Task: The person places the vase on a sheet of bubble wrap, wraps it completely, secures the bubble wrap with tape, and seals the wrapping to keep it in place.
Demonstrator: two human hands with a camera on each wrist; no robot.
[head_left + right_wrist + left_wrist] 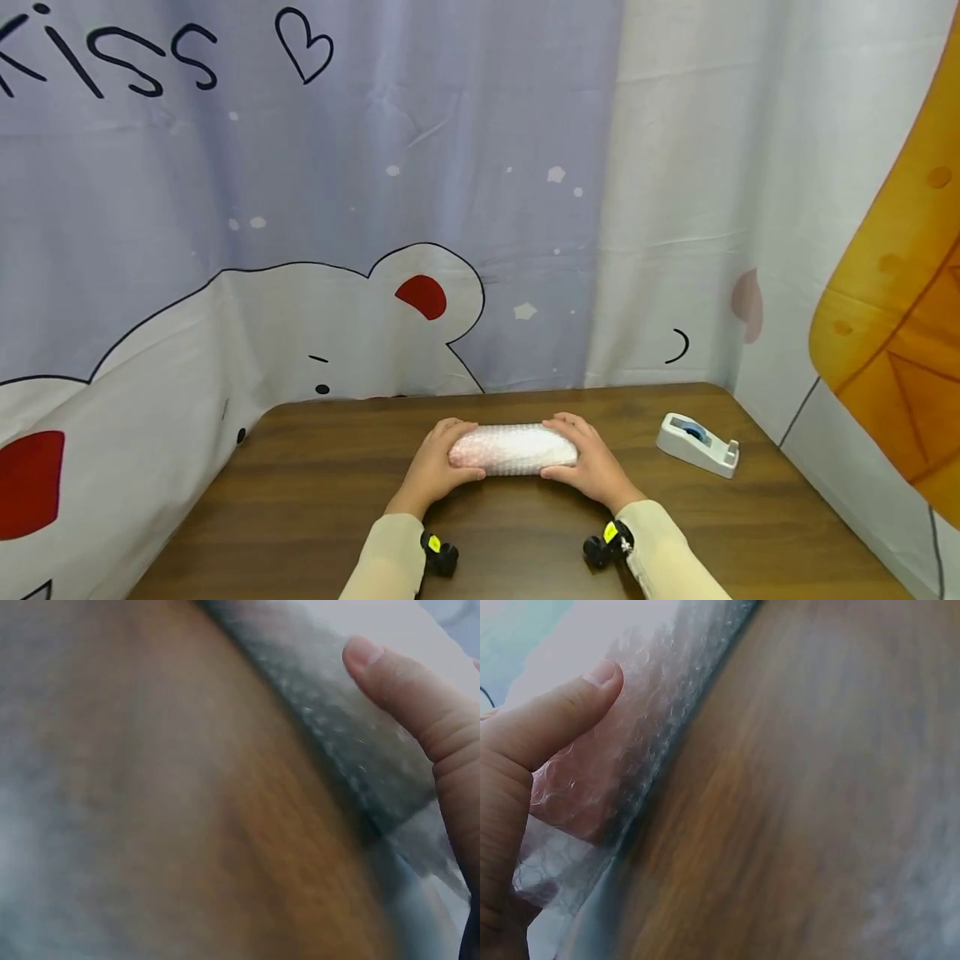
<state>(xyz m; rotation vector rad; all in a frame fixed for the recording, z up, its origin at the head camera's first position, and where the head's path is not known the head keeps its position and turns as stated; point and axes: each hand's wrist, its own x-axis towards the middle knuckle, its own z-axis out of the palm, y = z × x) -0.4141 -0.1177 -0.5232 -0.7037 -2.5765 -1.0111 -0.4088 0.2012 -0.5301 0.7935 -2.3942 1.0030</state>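
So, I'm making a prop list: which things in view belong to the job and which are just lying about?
Job: bubble-wrapped bundle, held in both hands; probably the tape dispenser, untouched.
Just background: table, patterned curtain.

Clear bubble-wrap bundle, whitish and pinkish, roll-shaped (513, 450) — contents unreadable through the bubbles, possibly something pink toward the left end. Both its ends sit hidden behind the bare left hand (437, 468) and bare right hand (590, 467); underside hidden too. Wrist views crop the bundle at the top edge. Left wrist view cuts the left hand at the left edge, right wrist view cuts the right hand at the right edge — mostly thumbs showing. Brown wood-grain tabletop (315, 483) blurred in both wrist views, its near edge cropped in the head view. Cream long sleeves (386, 558) cut by the bottom edge.
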